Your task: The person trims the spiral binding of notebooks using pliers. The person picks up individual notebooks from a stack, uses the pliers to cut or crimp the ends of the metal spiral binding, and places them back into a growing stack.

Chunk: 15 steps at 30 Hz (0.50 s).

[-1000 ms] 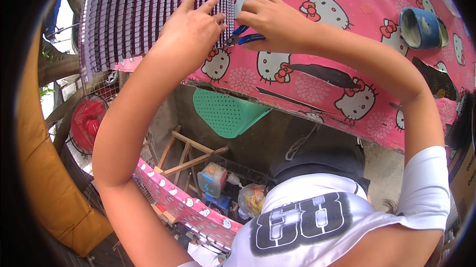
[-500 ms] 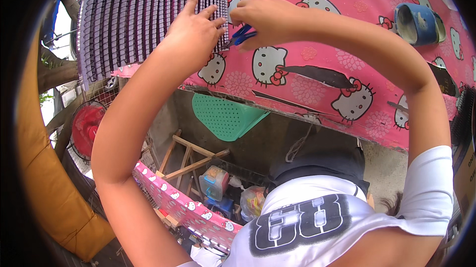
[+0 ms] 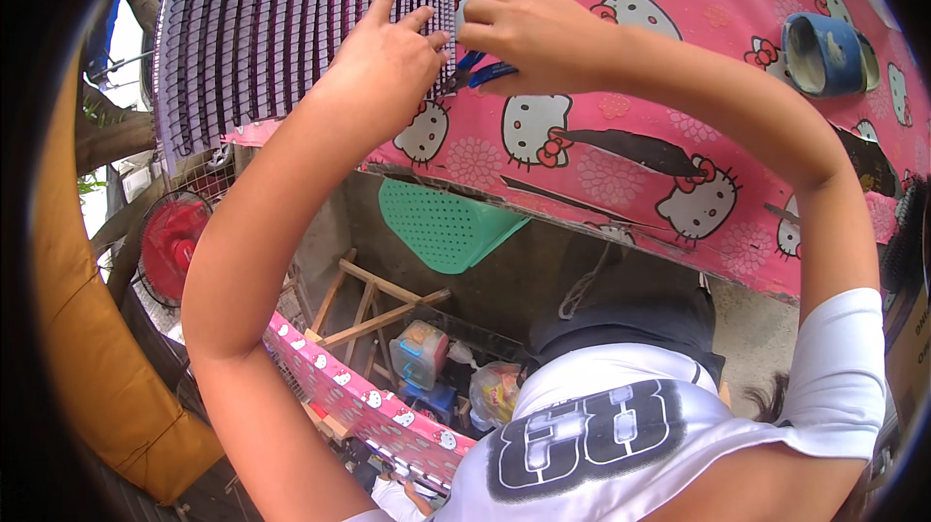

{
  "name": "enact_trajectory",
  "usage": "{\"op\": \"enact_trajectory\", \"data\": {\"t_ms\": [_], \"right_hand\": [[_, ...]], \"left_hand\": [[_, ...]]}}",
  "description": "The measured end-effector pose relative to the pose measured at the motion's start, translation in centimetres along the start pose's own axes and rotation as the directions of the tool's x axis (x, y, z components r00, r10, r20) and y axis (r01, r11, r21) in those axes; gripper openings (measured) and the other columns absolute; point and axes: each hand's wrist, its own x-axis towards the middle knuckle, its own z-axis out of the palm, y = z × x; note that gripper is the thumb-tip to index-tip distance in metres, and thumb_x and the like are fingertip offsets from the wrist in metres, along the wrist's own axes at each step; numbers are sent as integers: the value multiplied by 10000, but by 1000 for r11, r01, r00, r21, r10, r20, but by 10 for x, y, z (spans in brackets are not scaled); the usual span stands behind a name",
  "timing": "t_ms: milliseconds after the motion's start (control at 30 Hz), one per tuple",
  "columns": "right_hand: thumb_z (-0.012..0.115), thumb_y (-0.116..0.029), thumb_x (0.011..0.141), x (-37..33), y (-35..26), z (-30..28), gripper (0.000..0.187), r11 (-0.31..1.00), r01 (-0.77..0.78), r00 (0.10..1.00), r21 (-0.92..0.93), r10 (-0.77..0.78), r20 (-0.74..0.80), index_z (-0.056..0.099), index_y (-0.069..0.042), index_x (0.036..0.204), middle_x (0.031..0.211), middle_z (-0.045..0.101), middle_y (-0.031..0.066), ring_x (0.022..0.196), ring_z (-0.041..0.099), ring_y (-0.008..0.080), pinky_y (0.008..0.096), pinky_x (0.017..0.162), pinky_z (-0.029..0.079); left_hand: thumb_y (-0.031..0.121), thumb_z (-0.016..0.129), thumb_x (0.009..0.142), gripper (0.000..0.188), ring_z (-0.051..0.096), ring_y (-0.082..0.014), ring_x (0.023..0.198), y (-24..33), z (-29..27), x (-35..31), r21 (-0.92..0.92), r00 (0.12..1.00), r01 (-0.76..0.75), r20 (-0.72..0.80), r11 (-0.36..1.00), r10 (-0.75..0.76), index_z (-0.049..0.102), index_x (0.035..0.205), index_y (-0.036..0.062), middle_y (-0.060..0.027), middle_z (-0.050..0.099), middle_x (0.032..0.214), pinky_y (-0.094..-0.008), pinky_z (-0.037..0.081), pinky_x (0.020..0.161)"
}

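Observation:
A sheet with many curved rows of black and lilac strips [image 3: 252,32] lies at the far left of the pink table. My left hand [image 3: 388,51] rests on its right end, fingers spread and palm down. Just to the right, my right hand [image 3: 529,37] is closed around a hand tool with blue handles [image 3: 493,73], which looks like pliers. The tool's dark metal head [image 3: 452,82] sits at the sheet's lower right corner, beside my left fingers. Whether its jaws touch the strips is too small to tell.
The table's pink cartoon-print cover [image 3: 601,173] has torn patches. A blue cup-like container [image 3: 819,56] stands at the right. Below the table edge are a green perforated plastic piece [image 3: 441,226], a wooden frame [image 3: 373,304] and a clear box [image 3: 419,355]. A red fan [image 3: 175,248] is at the left.
The view has shifted slightly, so the table and container appear a little further right. My right hand keeps its grip on the pliers, and my left hand stays spread on the sheet.

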Motion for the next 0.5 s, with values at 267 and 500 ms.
{"op": "enact_trajectory", "data": {"t_ms": [267,500], "right_hand": [[714,-279,773,33,-3,-19,336,733,-633,647,248,326,689,647,19,911,764,632,156,600,644,255,406,541,512],[702,-365,764,14,-8,-4,417,900,-406,846,158,306,437,661,-12,982,793,665,170,656,673,293,435,563,540]], "left_hand": [[7,600,766,592,337,-178,1369,-1,-2,3,5,999,-8,42,1000,8,529,1329,175,42,432,1437,-526,148,1157],[23,583,789,590,330,-175,1375,1,0,3,38,1000,-14,6,999,13,506,1349,190,49,425,1443,-545,129,1154]]}}
